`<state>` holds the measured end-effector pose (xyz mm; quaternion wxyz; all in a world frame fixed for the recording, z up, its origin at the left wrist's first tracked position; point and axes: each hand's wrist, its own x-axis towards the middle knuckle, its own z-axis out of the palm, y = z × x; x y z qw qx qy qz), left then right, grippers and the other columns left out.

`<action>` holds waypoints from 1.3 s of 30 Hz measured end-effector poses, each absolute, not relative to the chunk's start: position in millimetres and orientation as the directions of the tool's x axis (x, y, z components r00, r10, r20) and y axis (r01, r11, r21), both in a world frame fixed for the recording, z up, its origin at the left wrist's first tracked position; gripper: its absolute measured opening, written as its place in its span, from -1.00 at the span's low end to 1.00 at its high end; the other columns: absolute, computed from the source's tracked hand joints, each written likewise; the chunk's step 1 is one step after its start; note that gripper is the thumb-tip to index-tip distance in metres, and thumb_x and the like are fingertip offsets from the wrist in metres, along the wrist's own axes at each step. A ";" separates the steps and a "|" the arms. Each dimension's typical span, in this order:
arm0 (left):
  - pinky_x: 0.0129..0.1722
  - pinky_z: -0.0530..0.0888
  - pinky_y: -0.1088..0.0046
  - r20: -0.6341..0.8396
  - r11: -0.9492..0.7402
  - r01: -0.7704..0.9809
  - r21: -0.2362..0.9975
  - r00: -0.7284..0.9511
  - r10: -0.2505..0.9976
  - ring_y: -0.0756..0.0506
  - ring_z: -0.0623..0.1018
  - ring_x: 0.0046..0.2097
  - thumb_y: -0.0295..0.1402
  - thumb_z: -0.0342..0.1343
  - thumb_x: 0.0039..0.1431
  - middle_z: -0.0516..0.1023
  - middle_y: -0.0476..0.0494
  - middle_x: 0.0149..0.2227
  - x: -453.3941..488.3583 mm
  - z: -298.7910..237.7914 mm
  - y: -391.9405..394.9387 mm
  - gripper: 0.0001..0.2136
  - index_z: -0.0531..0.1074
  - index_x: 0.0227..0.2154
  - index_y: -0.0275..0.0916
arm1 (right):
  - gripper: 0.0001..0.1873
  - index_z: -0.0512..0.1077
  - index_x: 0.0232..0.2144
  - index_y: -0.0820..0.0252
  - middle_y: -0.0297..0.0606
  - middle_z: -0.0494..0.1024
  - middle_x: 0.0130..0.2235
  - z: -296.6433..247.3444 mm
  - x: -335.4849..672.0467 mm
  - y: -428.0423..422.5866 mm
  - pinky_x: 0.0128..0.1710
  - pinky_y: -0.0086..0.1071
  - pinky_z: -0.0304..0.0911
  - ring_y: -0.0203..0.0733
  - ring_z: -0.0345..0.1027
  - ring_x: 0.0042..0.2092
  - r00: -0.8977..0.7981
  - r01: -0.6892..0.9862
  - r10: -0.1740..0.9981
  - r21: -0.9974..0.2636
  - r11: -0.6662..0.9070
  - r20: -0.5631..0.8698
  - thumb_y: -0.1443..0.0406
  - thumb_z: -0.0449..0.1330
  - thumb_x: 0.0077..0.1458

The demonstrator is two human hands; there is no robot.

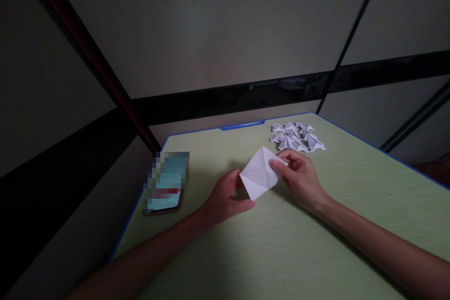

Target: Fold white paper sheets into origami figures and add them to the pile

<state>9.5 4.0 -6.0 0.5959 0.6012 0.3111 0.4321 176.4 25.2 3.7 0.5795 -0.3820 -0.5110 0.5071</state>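
A small white square sheet of paper [260, 176] with crossing crease lines is held above the table, one corner pointing away from me. My right hand [301, 177] pinches its right side, thumb on top and fingers underneath. At the opposite side, my left hand [225, 199] curves around the paper: its thumb tip is at the near corner and its fingers are partly hidden behind the left corner. Just beyond my right hand lies a cluster of several folded white paper figures [291, 139].
The pale green table [218, 253] has a blue edge. A phone [167, 185] with a lit, partly blurred screen lies at the left. A blue strip [242, 125] sits on the far edge. Behind stand pale panels [225, 33] with a glossy black band [211, 101].
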 end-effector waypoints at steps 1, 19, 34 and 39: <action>-0.10 0.27 0.29 0.148 -0.081 -0.163 0.983 0.453 0.879 -0.16 0.39 -0.12 -0.55 0.17 -0.31 0.42 -0.20 -0.21 9.5 -5.5 3.6 -0.60 0.29 -0.28 -0.30 | -0.84 0.28 -0.63 0.20 -0.41 0.31 -0.63 4.4 176.1 25.1 -0.63 -0.49 -0.03 -0.42 0.09 -0.61 -0.033 -0.210 0.982 -0.962 0.177 0.188 0.27 0.21 -0.23; -0.45 0.32 0.55 -0.013 0.049 -0.125 0.991 0.279 0.960 0.00 0.43 -0.41 -0.49 0.20 -0.32 0.44 -0.05 -0.43 10.6 -4.8 2.2 -0.70 0.26 -0.43 -0.30 | -0.82 0.28 -0.61 0.20 -0.41 0.32 -0.62 5.3 178.5 28.0 -0.64 -0.49 -0.02 -0.42 0.12 -0.62 0.058 -0.227 0.982 -0.955 0.190 0.182 0.26 0.23 -0.24; -0.54 0.31 0.59 0.228 -0.240 0.002 0.971 -0.323 0.919 0.03 0.44 -0.51 -0.44 0.15 -0.22 0.44 0.05 -0.57 -6.1 -3.1 16.9 -0.65 0.21 -0.29 -0.26 | -0.64 0.23 -0.46 0.22 -0.42 0.39 -0.58 7.1 178.2 28.0 -0.61 -0.50 0.11 -0.36 0.24 -0.56 -0.338 -0.028 0.940 -0.998 -0.065 -0.052 0.47 0.23 -0.41; -0.56 0.31 0.58 0.206 -0.207 0.027 0.978 -0.289 0.935 0.01 0.45 -0.52 -0.40 0.16 -0.20 0.49 -0.02 -0.55 -6.2 -1.1 16.6 -0.63 0.25 -0.25 -0.29 | -0.74 0.29 -0.47 0.28 -0.35 0.41 -0.52 10.5 178.9 24.1 -0.54 -0.51 0.12 -0.37 0.25 -0.50 -0.570 0.025 0.814 -0.993 -0.118 -0.111 0.44 0.24 -0.33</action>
